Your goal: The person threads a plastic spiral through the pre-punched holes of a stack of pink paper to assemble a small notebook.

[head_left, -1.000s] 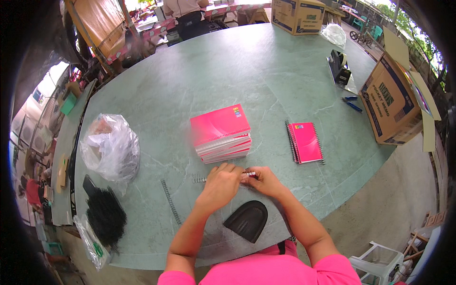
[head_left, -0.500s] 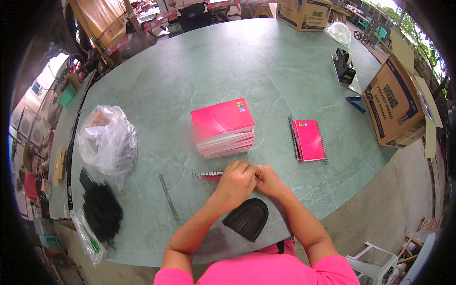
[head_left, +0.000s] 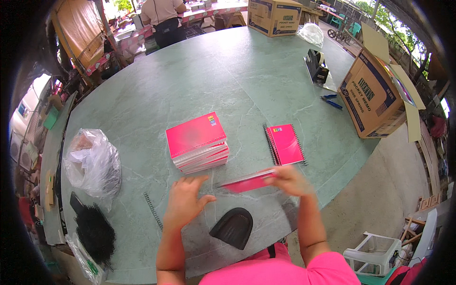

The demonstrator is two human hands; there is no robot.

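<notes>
My right hand [head_left: 292, 181] grips a thin pink notebook [head_left: 251, 182] by its right end and holds it tilted above the table. My left hand [head_left: 186, 202] is empty, its thumb and fingers apart, just left of that notebook. Behind it stands a stack of pink notebooks [head_left: 195, 137] with punched edges. Farther right lie pink spiral-bound notebooks [head_left: 286, 145], with black coils along both sides. Between my forearms rests a black rounded pad [head_left: 234, 228]. One loose spiral coil [head_left: 153, 210] lies left of my left hand.
At the left are a clear plastic bag [head_left: 93, 164] and a heap of black coils [head_left: 96, 233]. Blue-handled pliers [head_left: 331, 100], a tape dispenser [head_left: 317, 66] and an open carton [head_left: 370, 92] sit at the right. Another carton [head_left: 273, 19] and a person [head_left: 162, 21] are at the far side.
My hands were together at the notebook and have parted. The left has let go and moved left; the right has carried the notebook rightward. My view has shifted, and a person shows at the back.
</notes>
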